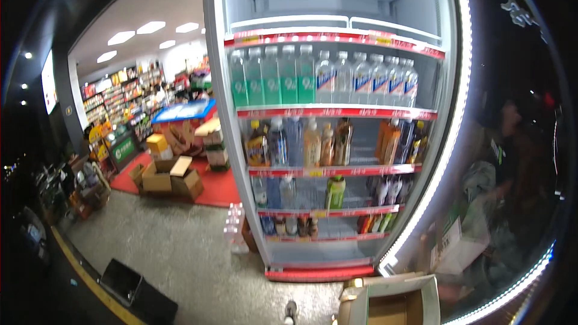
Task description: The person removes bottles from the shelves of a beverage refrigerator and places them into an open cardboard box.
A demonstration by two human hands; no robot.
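Note:
Neither of my hands is in view. Before me stands an upright drinks refrigerator (216, 113) with red price strips along its shelves. On the upper shelf are green-labelled bottles (272, 81) and, beside them, clear bottles with blue, white and red labels (362, 79). Lower down stand mixed bottles of dark and amber drinks (311, 142). A green bottle (335, 192) stands alone mid-shelf below these. At the right, the glass door (496, 76) is swung out, edged by a bright light strip (465, 45). An open cardboard box (426, 300) lies at the refrigerator's foot.
Open cartons (171, 178) sit on a red mat (135, 180) at the shop entrance, near a blue-rimmed chest freezer (183, 112). A wrapped bottle pack (235, 230) stands beside the refrigerator. A black bin (122, 280) is lower left. A shoe (291, 309) shows at the bottom.

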